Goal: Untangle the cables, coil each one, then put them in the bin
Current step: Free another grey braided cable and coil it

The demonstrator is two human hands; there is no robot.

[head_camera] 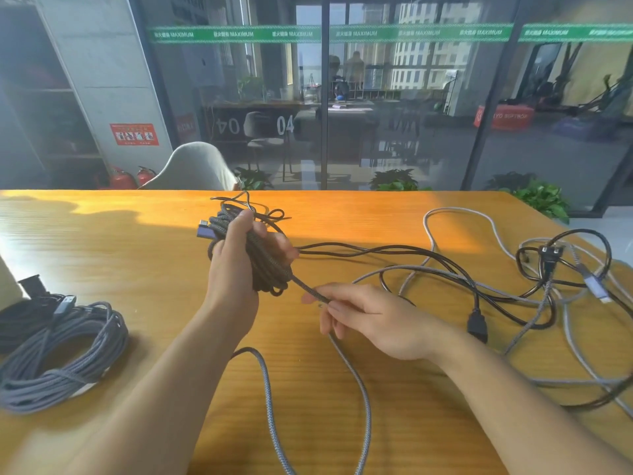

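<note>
Over table (342,423), left hand (239,265) grips upright coil (263,265).

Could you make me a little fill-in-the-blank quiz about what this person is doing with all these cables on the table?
1. The left hand grips a half-wound coil of dark braided cable, held ____ the table, not resting on it.
2. The right hand pinches the ____ end of that same cable.
3. A finished grey coil lies on the person's ____ side.
4. The tangled cables lie on the person's ____ side.

Missing words: above; loose; left; right
</note>
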